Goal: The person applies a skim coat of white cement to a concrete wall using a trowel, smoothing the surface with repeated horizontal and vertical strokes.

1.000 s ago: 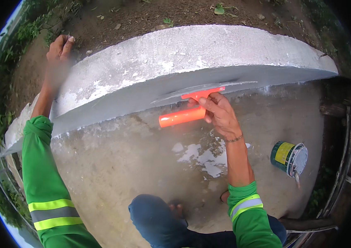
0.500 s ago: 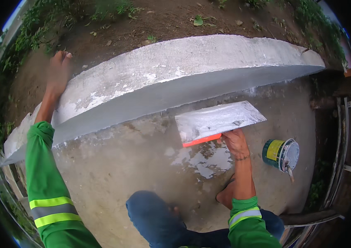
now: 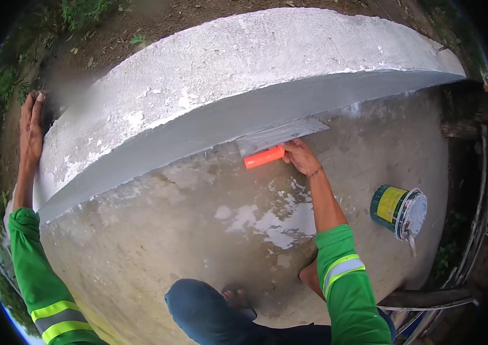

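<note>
My right hand (image 3: pixel 301 156) grips the orange handle of a steel plastering trowel (image 3: pixel 278 138), whose blade lies against the grey wet face of a curved concrete wall (image 3: pixel 221 121) near where it meets the floor. My left hand (image 3: pixel 30 126) rests flat, fingers spread, on the outer top edge of that wall at the far left. Both arms wear green sleeves with reflective bands. My knee in blue trousers (image 3: pixel 203 307) and a bare foot (image 3: pixel 237 298) show at the bottom.
A green and yellow paint can (image 3: pixel 398 210) with a brush lies on its side on the concrete floor (image 3: pixel 157 241) at the right. White plaster patches (image 3: pixel 278 221) mark the floor. Metal bars (image 3: pixel 479 230) stand at the right edge; soil and weeds lie beyond the wall.
The trowel came off the wall, dropped with its blade turned flat half a second ago, and now presses against the wall's lower face again. The view has tilted downward; my left hand stays on the wall.
</note>
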Available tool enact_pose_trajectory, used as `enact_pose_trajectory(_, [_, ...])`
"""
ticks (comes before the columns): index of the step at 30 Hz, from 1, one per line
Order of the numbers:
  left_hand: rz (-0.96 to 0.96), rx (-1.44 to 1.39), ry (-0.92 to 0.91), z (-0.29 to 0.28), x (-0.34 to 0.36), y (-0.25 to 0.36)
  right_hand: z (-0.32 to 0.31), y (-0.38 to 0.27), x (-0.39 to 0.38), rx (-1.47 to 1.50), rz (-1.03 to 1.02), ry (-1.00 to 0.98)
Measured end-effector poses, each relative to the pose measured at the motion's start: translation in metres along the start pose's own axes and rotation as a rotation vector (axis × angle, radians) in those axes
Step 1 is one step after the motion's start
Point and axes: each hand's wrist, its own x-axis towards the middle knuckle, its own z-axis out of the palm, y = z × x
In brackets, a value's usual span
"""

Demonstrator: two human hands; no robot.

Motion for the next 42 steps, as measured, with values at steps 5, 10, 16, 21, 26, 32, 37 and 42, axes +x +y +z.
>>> enact_pose_trajectory(5, [0.025, -0.075, -0.051, -0.001, 0.000, 0.013, -0.006, -0.003, 0.011, 0.030, -0.013, -0.085])
enact_pose_trajectory(10, [-0.002, -0.074, 0.050, 0.007, -0.004, 0.011, 0.006, -0.025, -0.001, 0.008, -0.027, -0.023])
enact_pose_trajectory(16, [0.108, 0.089, -0.020, -0.001, 0.000, -0.009, 0.036, -0.088, -0.035, -0.038, -0.072, -0.044])
enact_pose_trajectory(21, [0.277, 0.366, -0.044, 0.003, 0.002, -0.021, 0.082, -0.177, -0.089, -0.084, -0.171, -0.047])
enact_pose_trajectory(26, [0.225, 0.458, 0.044, 0.007, -0.004, 0.005, 0.121, -0.250, -0.145, -0.020, -0.323, -0.052])
enact_pose_trajectory(32, [0.172, 0.245, 0.081, 0.010, -0.006, 0.009, 0.095, -0.209, -0.182, 0.066, -0.437, -0.001])
enact_pose_trajectory(37, [0.177, 0.229, 0.099, 0.016, 0.001, -0.004, 0.056, -0.076, -0.119, -0.126, -0.041, 0.053])
enact_pose_trajectory(42, [0.301, 0.305, 0.055, 0.009, 0.003, -0.037, 0.065, 0.003, -0.037, -0.011, 0.016, 0.019])
